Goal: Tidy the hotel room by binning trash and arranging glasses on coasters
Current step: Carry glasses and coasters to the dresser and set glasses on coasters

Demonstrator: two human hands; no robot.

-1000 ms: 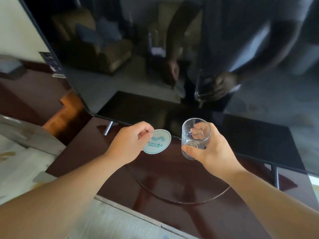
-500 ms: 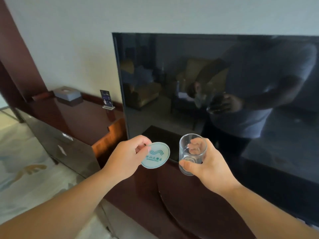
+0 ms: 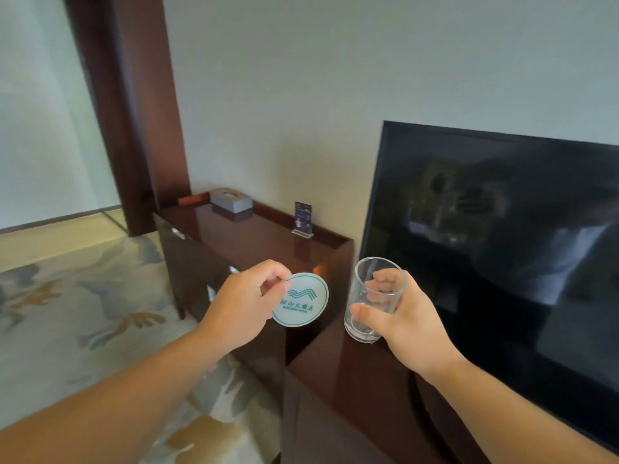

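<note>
My left hand pinches a round pale coaster with a teal wave logo, holding it in the air face up toward me. My right hand grips a clear empty drinking glass upright, thumb in front and fingers behind it. Coaster and glass hang side by side, a small gap apart, above the corner where the dark wooden TV cabinet meets a lower sideboard.
A large black TV stands on the cabinet to the right. On the sideboard sit a grey tissue box and a small upright card stand. A dark wood pillar rises at left. Patterned carpet covers the floor.
The view has swung up and to the left, from the TV stand to the sideboard and wall. Both hands keep the same hold on coaster and glass.
</note>
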